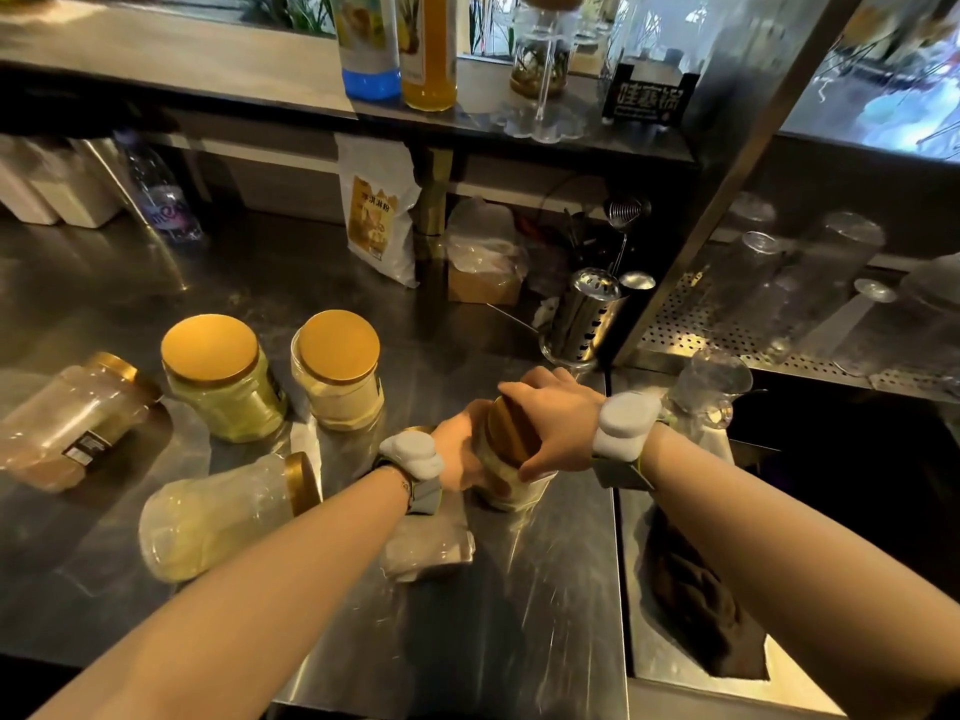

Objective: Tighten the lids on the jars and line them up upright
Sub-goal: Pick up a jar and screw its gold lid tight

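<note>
My left hand (pixel 462 454) grips the body of a clear plastic jar (pixel 511 485) of pale powder, held tilted just above the steel counter. My right hand (pixel 553 423) is clamped over its gold lid (pixel 506 431). Two jars with gold lids stand upright side by side: one of yellow-green powder (pixel 223 376) and one of cream powder (pixel 337 368). Two more jars lie on their sides: one with brownish contents (pixel 72 423) at the far left, and one with yellow powder (pixel 218 517) just left of my left forearm.
A steel counter (pixel 519 589) carries a plastic bag of powder (pixel 426 548) under my left wrist. Behind stand a powder pouch (pixel 376 215), a perforated steel utensil holder (pixel 584 314) and a water bottle (pixel 161 194). A sink with a dark cloth (pixel 696 589) lies right.
</note>
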Available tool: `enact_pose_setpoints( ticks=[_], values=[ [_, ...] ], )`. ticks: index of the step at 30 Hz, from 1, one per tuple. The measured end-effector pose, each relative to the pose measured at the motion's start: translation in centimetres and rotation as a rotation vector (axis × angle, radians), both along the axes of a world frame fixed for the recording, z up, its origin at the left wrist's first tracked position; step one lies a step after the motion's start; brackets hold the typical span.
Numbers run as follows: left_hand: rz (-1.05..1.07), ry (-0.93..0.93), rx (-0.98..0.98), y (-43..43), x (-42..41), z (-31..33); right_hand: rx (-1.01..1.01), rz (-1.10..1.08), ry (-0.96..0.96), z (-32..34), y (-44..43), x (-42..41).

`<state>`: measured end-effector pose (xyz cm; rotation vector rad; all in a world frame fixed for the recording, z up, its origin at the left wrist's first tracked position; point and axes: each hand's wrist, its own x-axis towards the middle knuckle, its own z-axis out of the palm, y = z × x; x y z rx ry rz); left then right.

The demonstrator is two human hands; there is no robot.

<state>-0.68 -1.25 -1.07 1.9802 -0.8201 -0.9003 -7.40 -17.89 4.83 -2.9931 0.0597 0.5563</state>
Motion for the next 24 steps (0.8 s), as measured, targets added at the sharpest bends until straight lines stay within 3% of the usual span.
enact_pose_setpoints(
  ticks=[9, 13, 19, 24],
  values=[
    [-0.019, -0.026, -0.005, -0.5, -0.3, 0.1, 0.021, 0.08, 0.07, 0.2, 0.0, 0.6],
    [-0.009, -0.014, 0.019, -1.0, -0.6, -0.2, 0.177, 0.056, 0.075, 0.7, -0.6, -0.3],
    [-0.12, -0.084, 0.305, -2.9, -0.7, -0.7, 0.287, -0.032, 0.089, 1.5, -3.0, -2.3],
    [-0.174, -0.191, 0.369, -5.1, -1.1, -1.0, 0.307, -0.099, 0.048, 1.9, -4.0, -3.9]
  ],
)
